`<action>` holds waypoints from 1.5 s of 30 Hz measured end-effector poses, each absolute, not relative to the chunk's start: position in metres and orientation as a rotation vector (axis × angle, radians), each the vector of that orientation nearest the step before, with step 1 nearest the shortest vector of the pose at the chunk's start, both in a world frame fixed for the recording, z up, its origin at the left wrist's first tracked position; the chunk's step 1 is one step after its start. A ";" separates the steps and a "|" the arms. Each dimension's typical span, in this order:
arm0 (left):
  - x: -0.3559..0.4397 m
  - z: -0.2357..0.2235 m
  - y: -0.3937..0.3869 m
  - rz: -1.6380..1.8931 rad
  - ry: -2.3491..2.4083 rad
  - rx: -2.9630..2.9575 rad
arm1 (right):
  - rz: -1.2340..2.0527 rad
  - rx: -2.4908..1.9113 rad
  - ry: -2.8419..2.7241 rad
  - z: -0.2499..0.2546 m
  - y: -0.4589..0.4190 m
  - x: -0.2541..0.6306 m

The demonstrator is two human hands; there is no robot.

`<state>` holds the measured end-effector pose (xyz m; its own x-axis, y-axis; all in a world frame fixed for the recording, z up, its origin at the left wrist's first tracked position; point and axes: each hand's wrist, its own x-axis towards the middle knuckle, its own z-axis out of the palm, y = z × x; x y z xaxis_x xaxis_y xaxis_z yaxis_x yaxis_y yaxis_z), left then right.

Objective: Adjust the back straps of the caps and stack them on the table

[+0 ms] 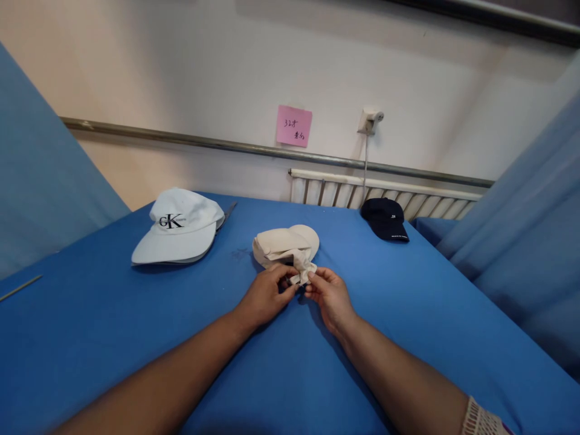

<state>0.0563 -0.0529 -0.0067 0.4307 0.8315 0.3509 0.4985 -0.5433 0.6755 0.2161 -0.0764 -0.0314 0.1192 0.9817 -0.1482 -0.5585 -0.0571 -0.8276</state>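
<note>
A cream baseball cap (pixel 281 240) lies at the middle of the blue-covered table, its brim pointing away from me and its back strap toward me. My left hand (pixel 270 294) pinches the strap end from the left. From the right, my right hand (pixel 330 296) grips the same strap between thumb and fingers. The fingertips of both hands nearly meet there, and the strap's fastening is too small to make out. The crown looks partly folded in.
A pale blue cap (pixel 185 220) with black letters sits at the left, a dark object behind it. At the far right is a navy cap (pixel 384 217). A thin stick (pixel 20 288) lies at the left edge. Behind the table are a radiator (pixel 335 192) and a wall rail (pixel 203 142).
</note>
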 end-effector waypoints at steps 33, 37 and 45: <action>0.056 -0.005 -0.048 0.840 1.066 2.158 | 1.421 -0.922 -0.629 -0.033 -0.077 0.216; 0.057 -0.001 -0.050 0.858 1.064 2.181 | 1.478 -0.915 -0.661 -0.034 -0.076 0.216; 0.058 -0.007 -0.053 1.065 1.159 2.164 | 1.580 -0.817 -0.455 -0.030 -0.076 0.220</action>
